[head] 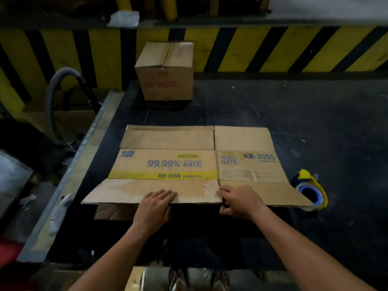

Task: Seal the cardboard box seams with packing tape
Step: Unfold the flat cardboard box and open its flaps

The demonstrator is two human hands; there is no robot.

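Note:
A flattened cardboard box (168,162) printed "KB-2055 LEMON TEA" lies flat on the dark table (315,122), flaps spread toward and away from me. My left hand (156,204) grips the near edge of the left near flap, fingers on top. My right hand (237,201) pinches the near edge at the slit between the two near flaps. A tape dispenser (310,185), yellow and blue with a blue-cored roll, sits at the box's right near corner, partly under the right flap.
A closed brown carton (165,70) marked in red stands at the table's far edge. A yellow-and-black striped wall (273,49) runs behind it. A grey hose (60,97) loops beyond the table's left metal rim (69,185). My sandalled feet (197,278) show below.

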